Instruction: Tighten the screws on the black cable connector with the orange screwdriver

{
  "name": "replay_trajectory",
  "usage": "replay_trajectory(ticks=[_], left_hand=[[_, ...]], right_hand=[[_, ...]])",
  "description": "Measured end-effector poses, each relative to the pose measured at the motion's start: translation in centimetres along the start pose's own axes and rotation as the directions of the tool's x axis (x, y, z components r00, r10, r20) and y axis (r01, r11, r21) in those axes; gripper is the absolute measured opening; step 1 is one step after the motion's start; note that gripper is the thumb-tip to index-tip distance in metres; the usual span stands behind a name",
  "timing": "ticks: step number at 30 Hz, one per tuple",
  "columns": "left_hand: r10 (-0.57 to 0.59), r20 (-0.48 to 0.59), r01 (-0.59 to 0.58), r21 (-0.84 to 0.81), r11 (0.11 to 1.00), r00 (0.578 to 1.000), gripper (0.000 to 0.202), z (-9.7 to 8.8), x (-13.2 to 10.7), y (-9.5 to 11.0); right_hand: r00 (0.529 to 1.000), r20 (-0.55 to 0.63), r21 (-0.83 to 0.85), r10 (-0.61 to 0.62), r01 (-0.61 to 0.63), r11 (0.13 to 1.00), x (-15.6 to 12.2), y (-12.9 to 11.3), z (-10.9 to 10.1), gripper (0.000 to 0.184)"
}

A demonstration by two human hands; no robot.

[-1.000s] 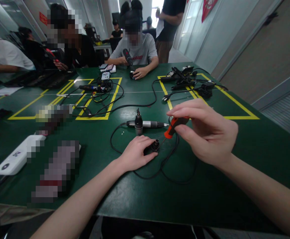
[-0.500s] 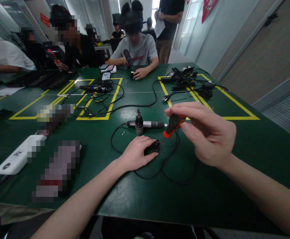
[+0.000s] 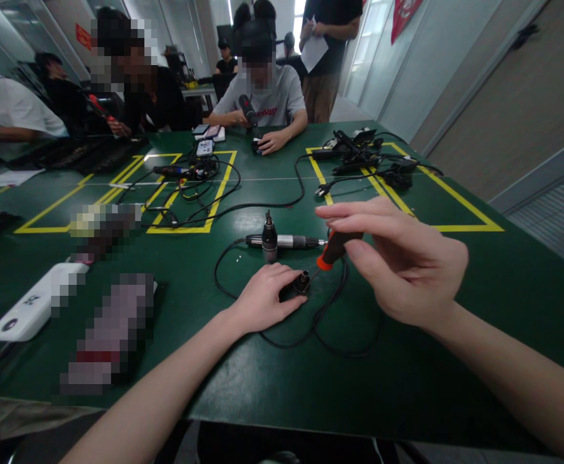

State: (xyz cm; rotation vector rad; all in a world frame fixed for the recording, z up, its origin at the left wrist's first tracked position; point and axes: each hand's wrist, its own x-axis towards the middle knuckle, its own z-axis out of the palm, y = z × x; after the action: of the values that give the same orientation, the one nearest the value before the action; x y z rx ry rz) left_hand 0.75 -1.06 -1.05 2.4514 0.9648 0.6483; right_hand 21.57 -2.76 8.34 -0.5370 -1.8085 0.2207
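Inboard of the near edge of the worktable (image 3: pixel 407 386), the left hand (image 3: pixel 265 299) encircles the black cylindrical part (image 3: pixel 303 282), likely rigid, while the right hand (image 3: pixel 405 264) pinches the screwdriver (image 3: pixel 334 252), probably light and stiff, by its handle (image 3: pixel 343 243).

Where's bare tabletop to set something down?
The green table is bare between the looped black cable and the near edge, and rightward of the right hand, nearer than the yellow tape outline. It's crowded around the left hand: small black cylindrical part, orange-and-black screwdriver, and silver-and-black pen-shaped tool.
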Motion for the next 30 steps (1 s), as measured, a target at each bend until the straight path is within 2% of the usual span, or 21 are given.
replay_trajectory(ticks=[8,13,18,22,27,30], left_hand=[[-0.011,0.008,0.011,0.003,1.0,1.0,0.019,0.0,0.04,0.0],[-0.017,0.01,0.017,-0.011,1.0,1.0,0.019,-0.13,-0.01,0.12],[-0.014,0.011,0.014,-0.006,1.0,1.0,0.017,-0.09,-0.05,0.06],[-0.011,0.008,0.011,-0.003,1.0,1.0,0.017,0.04,-0.03,-0.05],[-0.008,0.007,0.008,0.0,1.0,1.0,0.017,0.16,-0.03,-0.14],[-0.019,0.009,0.019,0.004,1.0,1.0,0.017,0.11,-0.05,-0.07]], right_hand=[[0.993,-0.067,-0.091,-0.102,0.095,0.991,0.05,0.11,-0.19,0.032],[0.996,-0.061,-0.058,-0.068,0.064,0.996,0.06,0.02,0.03,0.034],[0.993,-0.089,-0.038,-0.073,0.07,0.997,0.15,0.33,0.11,0.024],[0.992,-0.097,-0.053,-0.084,0.079,0.995,0.08,0.57,0.18,0.031],[0.998,-0.052,0.007,-0.026,0.027,1.0,-0.1,0.38,0.24,0.039],[0.999,-0.042,0.004,0.004,-0.004,1.0,-0.05,0.14,0.16,0.038]])
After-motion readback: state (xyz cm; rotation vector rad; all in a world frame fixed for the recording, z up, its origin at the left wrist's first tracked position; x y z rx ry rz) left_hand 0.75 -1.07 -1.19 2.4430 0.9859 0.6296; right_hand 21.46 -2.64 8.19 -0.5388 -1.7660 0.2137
